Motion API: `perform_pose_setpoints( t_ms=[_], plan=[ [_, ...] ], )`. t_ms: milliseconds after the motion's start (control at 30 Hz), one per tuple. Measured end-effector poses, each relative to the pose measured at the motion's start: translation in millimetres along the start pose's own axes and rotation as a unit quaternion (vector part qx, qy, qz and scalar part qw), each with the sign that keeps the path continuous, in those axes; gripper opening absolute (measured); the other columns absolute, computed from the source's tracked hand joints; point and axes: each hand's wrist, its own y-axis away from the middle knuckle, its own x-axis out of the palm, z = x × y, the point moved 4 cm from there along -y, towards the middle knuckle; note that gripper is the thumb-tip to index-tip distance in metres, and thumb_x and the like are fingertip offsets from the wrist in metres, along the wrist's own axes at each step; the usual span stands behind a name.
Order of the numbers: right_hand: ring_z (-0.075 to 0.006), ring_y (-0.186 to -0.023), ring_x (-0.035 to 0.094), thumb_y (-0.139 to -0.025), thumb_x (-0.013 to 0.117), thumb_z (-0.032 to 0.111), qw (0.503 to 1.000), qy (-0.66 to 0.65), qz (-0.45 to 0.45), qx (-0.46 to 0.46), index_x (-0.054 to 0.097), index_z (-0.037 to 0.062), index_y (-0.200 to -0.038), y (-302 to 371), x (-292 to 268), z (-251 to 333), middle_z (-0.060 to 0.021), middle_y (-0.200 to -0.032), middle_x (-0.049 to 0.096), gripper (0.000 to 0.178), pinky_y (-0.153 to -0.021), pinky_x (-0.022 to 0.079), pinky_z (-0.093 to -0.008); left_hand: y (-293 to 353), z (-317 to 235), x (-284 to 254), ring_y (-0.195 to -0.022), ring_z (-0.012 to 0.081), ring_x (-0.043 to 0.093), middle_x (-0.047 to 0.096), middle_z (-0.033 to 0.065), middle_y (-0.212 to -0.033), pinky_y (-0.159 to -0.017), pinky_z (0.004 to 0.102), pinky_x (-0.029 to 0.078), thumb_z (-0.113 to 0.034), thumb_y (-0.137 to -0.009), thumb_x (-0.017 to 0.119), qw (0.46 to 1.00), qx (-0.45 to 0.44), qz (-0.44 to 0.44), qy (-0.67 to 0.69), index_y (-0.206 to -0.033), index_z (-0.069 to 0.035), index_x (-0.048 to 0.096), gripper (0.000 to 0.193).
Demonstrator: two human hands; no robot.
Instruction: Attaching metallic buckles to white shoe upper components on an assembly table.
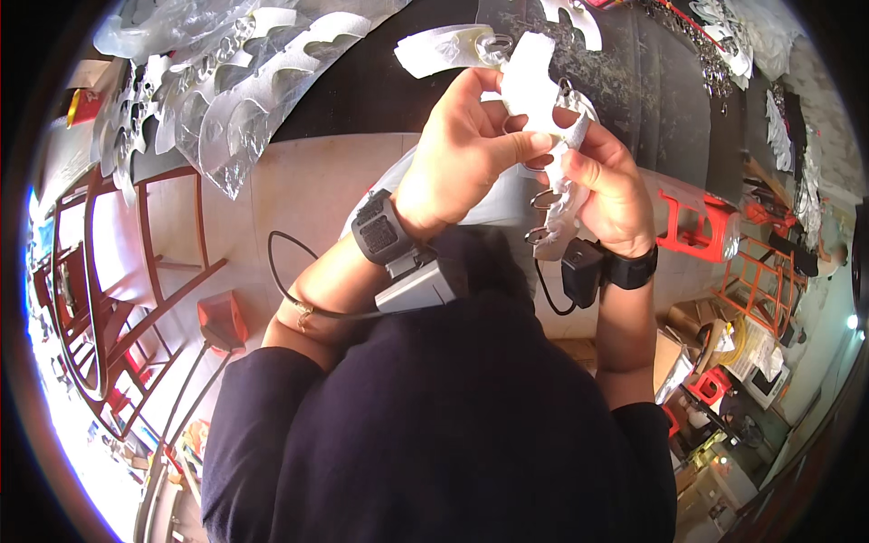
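Both my hands are raised at the near edge of a dark worktable point(398, 77). Between them is a white, soft-looking strip point(532, 81) with scalloped edges and several metal rings along it. My left hand point(462, 145) pinches the strip's middle, its thumb laid across toward the right. My right hand point(611, 185) grips the strip's lower part between thumb and fingers; some fingertips are hidden behind it. The strip's crumpled lower end hangs down with dark rings at its side. Just beyond my left fingers is another white piece point(444, 52) with a round ring.
Clear plastic point(244, 145) with many white scalloped pieces covers the table's left side. Small metal parts point(715, 77) hang in a cluster at the far right. A red plastic stool point(692, 226) stands at right, a wooden chair point(145, 235) and a red dustpan point(222, 321) at left.
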Motion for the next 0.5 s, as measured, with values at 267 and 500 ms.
perform_pose_setpoints(
  t_ms=[267, 500],
  plan=[
    [-0.0146, -0.089, 0.056, -0.084, 0.058, 0.009, 0.999, 0.032, 0.003, -0.023, 0.048, -0.0027, -0.120, 2, 9, -5, -0.0072, -0.100, 0.059, 0.039, -0.081, 0.043, -0.0274, 9, 4, -5, -0.090, 0.0131, 0.057, 0.060, 0.0057, -0.103, -0.077, 0.0263, 0.046, -0.005, -0.080, 0.064, 0.984, -0.148, 0.053, 0.088, -0.115, 0.001, 0.045, 0.041],
    [-0.0117, -0.089, 0.053, -0.086, 0.058, 0.016, 0.981, 0.174, 0.010, -0.085, 0.043, -0.0015, -0.125, 4, -9, 12, -0.0058, -0.096, 0.057, 0.045, -0.081, 0.041, -0.0252, 11, 9, -12, -0.086, 0.0146, 0.056, 0.058, 0.0119, -0.098, -0.074, 0.0268, 0.047, 0.001, -0.078, 0.061, 0.996, 0.014, -0.072, -0.059, -0.110, 0.006, 0.041, 0.038]
  ],
)
